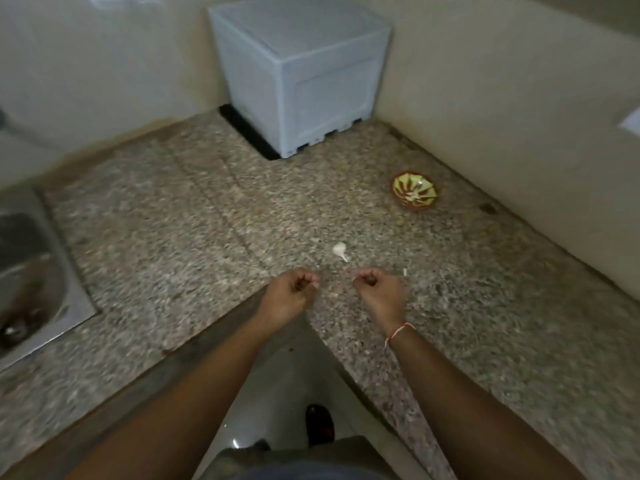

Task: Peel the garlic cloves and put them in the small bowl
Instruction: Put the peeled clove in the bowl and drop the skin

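Garlic (339, 250) just beyond hands | left (293, 295), right (380, 294) curled, contents unclear | bowl (415, 190) far right

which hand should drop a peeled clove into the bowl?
Right, probably. The small bowl sits far right on the counter; the right hand is on that side, the left hand would have to cross over.
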